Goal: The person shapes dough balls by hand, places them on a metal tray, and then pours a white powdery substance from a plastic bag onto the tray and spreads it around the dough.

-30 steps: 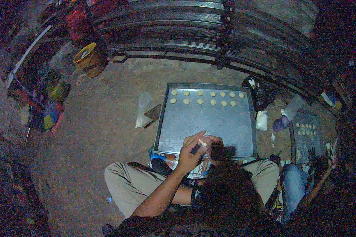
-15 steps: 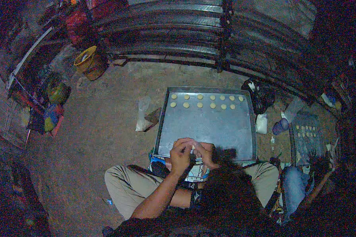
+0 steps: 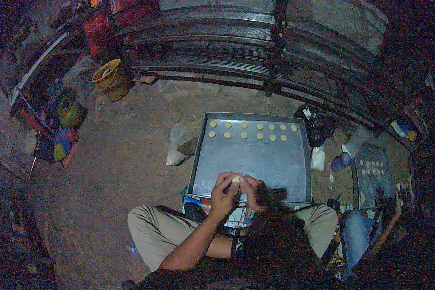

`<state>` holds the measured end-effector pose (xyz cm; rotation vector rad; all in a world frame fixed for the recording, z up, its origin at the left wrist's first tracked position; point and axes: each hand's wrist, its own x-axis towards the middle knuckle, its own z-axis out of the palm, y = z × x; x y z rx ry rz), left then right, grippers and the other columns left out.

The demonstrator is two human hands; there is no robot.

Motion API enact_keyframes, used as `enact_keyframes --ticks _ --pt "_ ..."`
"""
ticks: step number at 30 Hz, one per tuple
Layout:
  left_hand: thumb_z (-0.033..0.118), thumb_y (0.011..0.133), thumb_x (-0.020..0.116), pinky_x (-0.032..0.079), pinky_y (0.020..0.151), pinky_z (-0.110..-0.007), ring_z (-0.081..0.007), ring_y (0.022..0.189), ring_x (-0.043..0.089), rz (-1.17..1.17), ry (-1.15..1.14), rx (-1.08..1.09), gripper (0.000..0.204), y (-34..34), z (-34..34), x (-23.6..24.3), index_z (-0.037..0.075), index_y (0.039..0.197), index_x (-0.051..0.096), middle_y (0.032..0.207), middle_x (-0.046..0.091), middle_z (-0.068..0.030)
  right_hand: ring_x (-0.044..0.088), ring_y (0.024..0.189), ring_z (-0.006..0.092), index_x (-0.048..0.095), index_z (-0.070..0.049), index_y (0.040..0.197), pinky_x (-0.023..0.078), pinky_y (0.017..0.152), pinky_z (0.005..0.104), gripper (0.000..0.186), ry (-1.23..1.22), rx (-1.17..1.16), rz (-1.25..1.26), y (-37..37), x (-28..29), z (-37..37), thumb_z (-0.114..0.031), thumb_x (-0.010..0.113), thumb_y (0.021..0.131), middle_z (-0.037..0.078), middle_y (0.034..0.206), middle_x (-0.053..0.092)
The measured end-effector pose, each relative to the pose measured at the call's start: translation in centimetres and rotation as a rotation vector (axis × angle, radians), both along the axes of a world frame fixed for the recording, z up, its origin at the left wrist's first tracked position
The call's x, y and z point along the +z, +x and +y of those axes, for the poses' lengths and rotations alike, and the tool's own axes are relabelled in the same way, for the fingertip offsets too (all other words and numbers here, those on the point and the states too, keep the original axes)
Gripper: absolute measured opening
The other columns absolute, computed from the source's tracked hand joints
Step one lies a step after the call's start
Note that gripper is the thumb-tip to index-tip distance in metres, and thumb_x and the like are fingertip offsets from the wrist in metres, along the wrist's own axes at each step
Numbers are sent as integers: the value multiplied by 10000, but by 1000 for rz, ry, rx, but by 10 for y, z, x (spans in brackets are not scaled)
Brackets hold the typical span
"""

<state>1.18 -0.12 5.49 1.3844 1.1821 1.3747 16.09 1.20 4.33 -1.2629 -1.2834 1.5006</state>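
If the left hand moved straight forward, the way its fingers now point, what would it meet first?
Probably the right hand, which meets the left hand around the small pale piece; beyond lies the metal tray, though how far below is unclear.

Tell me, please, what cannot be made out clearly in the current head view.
All in the head view:
- Pale piece: partly covered by the fingers of the left hand and right hand; full shape hidden.
- Black bag: its dark plastic hides any contents.
- Metal rack: cut off by the upper edge.
- Co-worker's hand: darkness and grain blur its fingers.
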Motion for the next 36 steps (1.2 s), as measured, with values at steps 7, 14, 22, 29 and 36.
enact_keyframes --ticks 7,14,22,29,36 --pt "143 916 690 457 939 -337 -238 1053 573 174 23 105 246 -7 2 -12 31 1132 731 1095 594 -89 485 678 96 627 -52 917 356 579 286 482 -203 25 263 -10 -53 11 -499 485 1027 -5 773 565" --pt "164 972 612 391 1060 -362 -264 1198 530 266 142 -137 304 -9 5 -11 67 1250 689 1249 588 -105 493 679 102 631 -58 940 401 593 282 423 -15 32 -93 -1 2 3 -433 460 1035 13 781 566" --pt "162 998 586 450 1014 -366 -256 1161 596 -2 -28 -209 256 -9 9 -15 24 1186 691 1226 649 -134 463 662 101 634 -40 959 377 580 275 419 -215 93 40 3 -6 6 -425 482 1027 11 773 550" --pt "191 932 703 467 970 -352 -229 1089 632 -65 -161 11 176 -19 15 -16 43 1010 758 1090 730 -99 437 647 101 636 -24 976 356 568 269 418 -372 122 32 3 9 8 -417 501 1020 8 767 536" --pt "143 968 623 417 1039 -366 -244 1162 596 143 10 -101 212 -14 7 -6 62 1128 737 1188 705 -95 498 735 100 655 -7 1019 386 652 249 344 -162 115 -23 8 -6 8 -345 611 977 13 821 574"
